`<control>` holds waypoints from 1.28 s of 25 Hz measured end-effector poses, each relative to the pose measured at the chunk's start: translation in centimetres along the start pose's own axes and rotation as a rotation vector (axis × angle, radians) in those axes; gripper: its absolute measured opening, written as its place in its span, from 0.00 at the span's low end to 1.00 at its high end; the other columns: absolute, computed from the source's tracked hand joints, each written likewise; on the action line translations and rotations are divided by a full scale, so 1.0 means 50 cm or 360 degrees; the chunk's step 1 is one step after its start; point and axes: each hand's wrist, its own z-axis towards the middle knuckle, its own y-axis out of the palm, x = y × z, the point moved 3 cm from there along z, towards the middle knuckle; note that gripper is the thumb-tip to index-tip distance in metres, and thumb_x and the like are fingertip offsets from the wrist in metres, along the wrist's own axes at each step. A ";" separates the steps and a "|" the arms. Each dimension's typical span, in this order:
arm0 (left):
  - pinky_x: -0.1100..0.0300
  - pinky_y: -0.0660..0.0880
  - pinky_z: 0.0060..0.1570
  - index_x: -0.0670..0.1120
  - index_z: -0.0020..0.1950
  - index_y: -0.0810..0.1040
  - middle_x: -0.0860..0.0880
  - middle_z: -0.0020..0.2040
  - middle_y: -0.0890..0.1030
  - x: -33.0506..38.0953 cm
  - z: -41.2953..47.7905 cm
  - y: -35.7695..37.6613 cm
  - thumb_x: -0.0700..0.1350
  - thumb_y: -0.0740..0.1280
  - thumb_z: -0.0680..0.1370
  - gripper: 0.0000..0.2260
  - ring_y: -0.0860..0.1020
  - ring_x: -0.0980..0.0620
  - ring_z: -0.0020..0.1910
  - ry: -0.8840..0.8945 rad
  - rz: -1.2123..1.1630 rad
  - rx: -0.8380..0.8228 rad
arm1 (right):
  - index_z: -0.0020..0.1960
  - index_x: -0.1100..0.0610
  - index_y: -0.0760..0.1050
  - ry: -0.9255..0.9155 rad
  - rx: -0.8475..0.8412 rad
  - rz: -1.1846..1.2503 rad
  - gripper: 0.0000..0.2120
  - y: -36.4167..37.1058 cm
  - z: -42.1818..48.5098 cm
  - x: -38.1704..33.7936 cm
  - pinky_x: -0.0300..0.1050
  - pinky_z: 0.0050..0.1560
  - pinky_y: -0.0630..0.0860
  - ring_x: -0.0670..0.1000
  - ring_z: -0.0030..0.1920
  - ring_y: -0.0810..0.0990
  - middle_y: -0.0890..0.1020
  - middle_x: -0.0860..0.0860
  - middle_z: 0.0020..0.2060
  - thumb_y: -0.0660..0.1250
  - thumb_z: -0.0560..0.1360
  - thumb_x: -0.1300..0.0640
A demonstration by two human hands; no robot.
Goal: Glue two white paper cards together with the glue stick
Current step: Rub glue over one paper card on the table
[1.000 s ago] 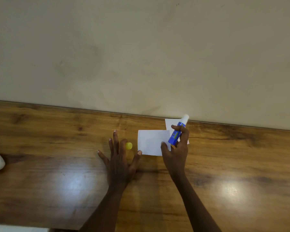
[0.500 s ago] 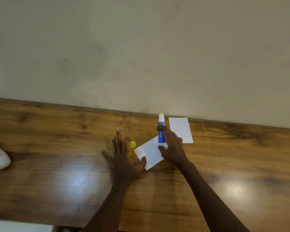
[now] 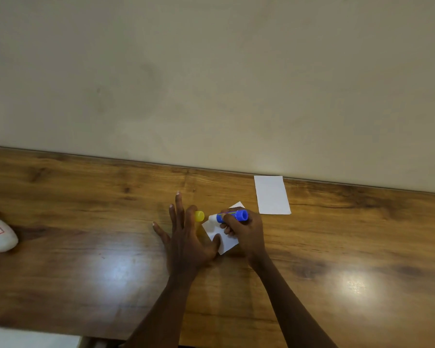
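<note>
Spreading glue across the near card, one hand pinning, one hand stroking.

The left hand (image 3: 186,237) lies flat and splayed, thumb on the card (image 3: 224,241) edge; the right hand (image 3: 244,229) is wrapped around the glue stick (image 3: 232,216), laid low with its white tip at the card's far-left part. Best played with short, light strokes out to every corner. The second card (image 3: 271,195) waits near the wall, the yellow cap (image 3: 199,216) beside the left fingers.

1. Our right hand (image 3: 244,231) now tips the blue glue stick (image 3: 232,216) over from upright, its white end pointing left onto the near white paper card (image 3: 226,241).
2. That card sits turned further, cornerwise.
3. Our left hand's thumb (image 3: 216,243) presses its edge.
</note>
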 end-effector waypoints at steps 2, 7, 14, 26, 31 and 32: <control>0.29 0.44 0.65 0.46 0.64 0.65 0.49 0.74 0.41 -0.001 0.000 0.001 0.59 0.71 0.64 0.34 0.51 0.39 0.74 0.0006 -0.0014 0.0013 | 0.43 0.64 0.78 -0.0082 -0.0099 -0.0187 0.04 0.009 0.003 -0.007 0.30 0.34 0.73 0.47 0.32 0.75 0.80 0.61 0.36 0.67 0.69 0.66; 0.30 0.42 0.65 0.48 0.64 0.62 0.50 0.75 0.41 -0.002 -0.001 0.004 0.61 0.70 0.64 0.35 0.49 0.41 0.75 -0.0004 -0.0056 0.0005 | 0.45 0.64 0.79 -0.0221 -0.0325 -0.0467 0.13 0.023 0.003 -0.018 0.25 0.33 0.69 0.46 0.32 0.73 0.83 0.61 0.39 0.66 0.65 0.56; 0.30 0.42 0.66 0.46 0.65 0.64 0.51 0.72 0.38 0.002 0.001 0.001 0.58 0.70 0.64 0.34 0.48 0.41 0.75 -0.0020 -0.0002 -0.0008 | 0.46 0.63 0.79 -0.0277 -0.0069 -0.0591 0.07 -0.036 0.031 -0.014 0.35 0.36 0.70 0.49 0.35 0.75 0.83 0.59 0.41 0.69 0.70 0.61; 0.30 0.41 0.65 0.45 0.64 0.65 0.48 0.75 0.42 0.004 -0.001 -0.001 0.55 0.71 0.65 0.33 0.48 0.41 0.75 -0.0012 -0.0006 -0.0022 | 0.46 0.61 0.78 -0.0291 0.0319 -0.0705 0.08 -0.086 0.062 -0.008 0.32 0.34 0.68 0.46 0.34 0.74 0.82 0.56 0.41 0.69 0.69 0.57; 0.29 0.42 0.65 0.45 0.65 0.65 0.48 0.75 0.43 0.003 -0.002 0.001 0.56 0.71 0.65 0.33 0.49 0.40 0.75 -0.0003 0.0027 -0.0012 | 0.51 0.62 0.77 -0.0274 0.0359 -0.0509 0.10 -0.089 0.059 -0.005 0.36 0.39 0.73 0.51 0.41 0.76 0.82 0.59 0.47 0.68 0.70 0.60; 0.29 0.43 0.65 0.45 0.65 0.65 0.46 0.75 0.44 0.003 -0.002 0.001 0.56 0.71 0.65 0.34 0.49 0.40 0.75 -0.0001 0.0039 -0.0013 | 0.53 0.62 0.76 -0.0240 0.0409 -0.0302 0.11 -0.093 0.053 -0.003 0.39 0.42 0.76 0.52 0.43 0.77 0.81 0.59 0.49 0.68 0.71 0.63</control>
